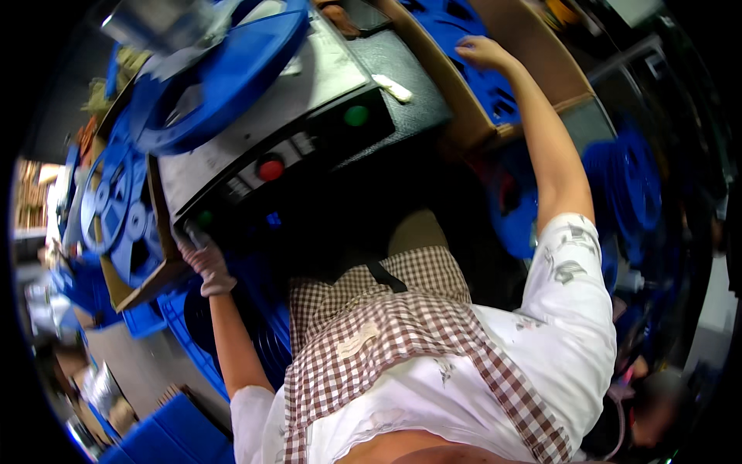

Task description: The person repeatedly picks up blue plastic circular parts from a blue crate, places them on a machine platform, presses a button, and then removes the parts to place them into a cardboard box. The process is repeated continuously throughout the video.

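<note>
My left hand (207,267), in a pale glove, is at the front left corner of a machine with a light top (332,66). Its fingers point up, apart, close to a dark green button (203,219) on the black front panel. Over at the far right, my bare right hand (485,52) is above an open cardboard box (541,35) of blue plastic parts (481,83). Its fingers are curled; what they hold, if anything, is hidden. A large blue reel (232,93) sits on the machine's left side under a shiny metal cylinder (151,23).
A red button (270,169) and a brighter green button (356,116) are on the panel. Blue reels (116,197) fill a cardboard box at left. More blue reels (626,182) are stacked at right. A small white item (393,88) lies on the grey surface between machine and right box.
</note>
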The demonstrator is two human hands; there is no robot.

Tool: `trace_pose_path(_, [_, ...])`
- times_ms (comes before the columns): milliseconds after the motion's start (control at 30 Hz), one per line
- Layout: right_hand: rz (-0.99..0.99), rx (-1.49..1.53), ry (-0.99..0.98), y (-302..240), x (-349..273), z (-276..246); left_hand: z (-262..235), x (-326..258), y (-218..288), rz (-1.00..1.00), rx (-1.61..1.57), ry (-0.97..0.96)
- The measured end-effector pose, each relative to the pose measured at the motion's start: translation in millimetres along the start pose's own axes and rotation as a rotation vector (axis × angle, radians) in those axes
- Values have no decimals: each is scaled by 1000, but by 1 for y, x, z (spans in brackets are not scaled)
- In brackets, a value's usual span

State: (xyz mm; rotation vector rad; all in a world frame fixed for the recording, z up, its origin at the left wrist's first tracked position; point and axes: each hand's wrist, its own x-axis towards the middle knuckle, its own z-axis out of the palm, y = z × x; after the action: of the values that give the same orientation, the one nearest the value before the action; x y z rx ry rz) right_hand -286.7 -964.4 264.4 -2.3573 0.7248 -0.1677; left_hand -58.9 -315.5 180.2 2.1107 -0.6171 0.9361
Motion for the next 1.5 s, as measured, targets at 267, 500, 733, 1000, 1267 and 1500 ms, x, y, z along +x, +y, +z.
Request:
trace_pose_path(267, [228,650,-435,5,15,70,-28,19,70,-224,-379,-12])
trace_pose_path(500, [131,556,-277,22,20,70,-27,14,63,-212,-485,26])
trace_pose_path(733, [29,7,640,42,-26,-57,-45,56,110,317,-137,44])
trace_pose_path(1000, [-430,944,751,-101,-246,-51,-15,149,166,796,481,-121])
trace_pose_path(1267, [-707,1040,728,-118,-363,0,-49,204,154,773,355,-75])
trace_pose_path(1500, [-795,1253,748,-124,-407,3,-313,107,169,254,111,-218])
